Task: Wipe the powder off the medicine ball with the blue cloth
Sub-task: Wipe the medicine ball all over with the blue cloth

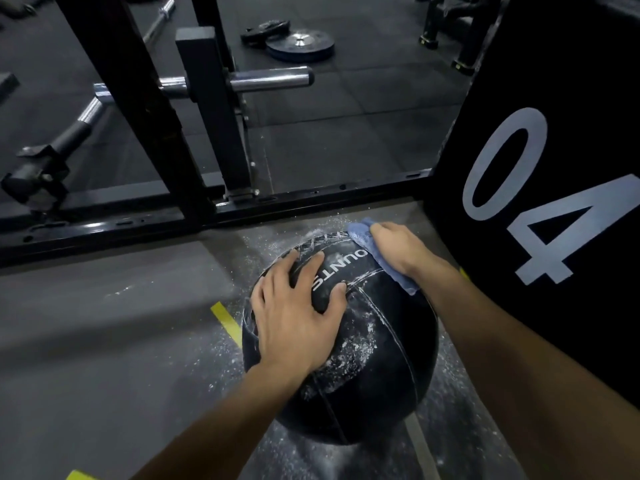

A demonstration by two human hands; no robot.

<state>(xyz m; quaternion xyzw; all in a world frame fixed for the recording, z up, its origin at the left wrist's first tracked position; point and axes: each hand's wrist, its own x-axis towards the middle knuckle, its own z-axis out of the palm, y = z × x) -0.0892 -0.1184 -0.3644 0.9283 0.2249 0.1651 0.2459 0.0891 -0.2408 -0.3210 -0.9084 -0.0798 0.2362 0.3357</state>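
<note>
At the far left a barbell (pixel 83 119) is lying on the dark floor (pixel 104 323), its ends running out of view behind the black rack frame (pixel 145 109). Past the frame, two weight plates (pixel 294 41) are lying flat, too dim to read. The left hand (pixel 294 313) is resting on top of the medicine ball (pixel 346 358), fingers spread apart and flat, covering part of the white lettering; only "OUNTS" is showing. The ball is sitting on the floor, ringed by scattered white powder (pixel 353 344), which is also smearing its near side. The right hand (pixel 398 247) is pressing the blue cloth (pixel 367 244) against the ball's far upper right, fingers curled over it, their tips hidden. Just beside it a black box (pixel 554 133) is showing "04", its edges cut off.
</note>
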